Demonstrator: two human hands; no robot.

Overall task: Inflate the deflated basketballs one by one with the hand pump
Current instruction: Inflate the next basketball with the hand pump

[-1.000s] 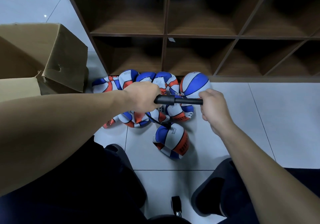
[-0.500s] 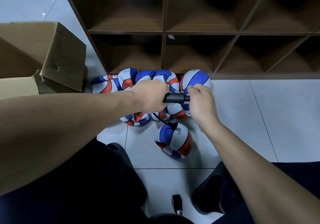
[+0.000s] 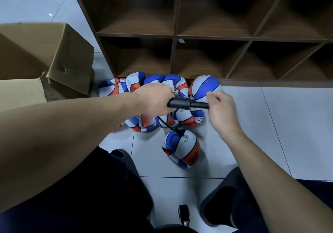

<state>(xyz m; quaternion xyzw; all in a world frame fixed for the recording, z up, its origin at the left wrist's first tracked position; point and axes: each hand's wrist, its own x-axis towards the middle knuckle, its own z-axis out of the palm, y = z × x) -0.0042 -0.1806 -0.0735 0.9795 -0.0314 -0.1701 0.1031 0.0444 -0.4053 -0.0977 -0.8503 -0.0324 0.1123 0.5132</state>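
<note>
White floor tiles (image 3: 252, 133) carry a heap of deflated basketballs (image 3: 144, 92) against the shelf (image 3: 174, 34). Left hand (image 3: 155, 101) grips the hand pump (image 3: 180, 103) barrel; right hand (image 3: 221, 112) curls round its handle end, farther right than half a second ago, rod drawn out. The hose (image 3: 169, 126) runs into the near ball (image 3: 182, 148)

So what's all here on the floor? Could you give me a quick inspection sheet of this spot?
Surface: pale tiled floor.
Job's things: black hand pump; ball on the hose, partly filled; round inflated ball; pile of flat balls.
Clutter: open cardboard box; small black wheel.
Hands: left hand grips the pump barrel; right hand grips its handle.
Cables: black hose from pump to ball.
Surroundings: wooden cubby shelf, nothing seen inside.
</note>
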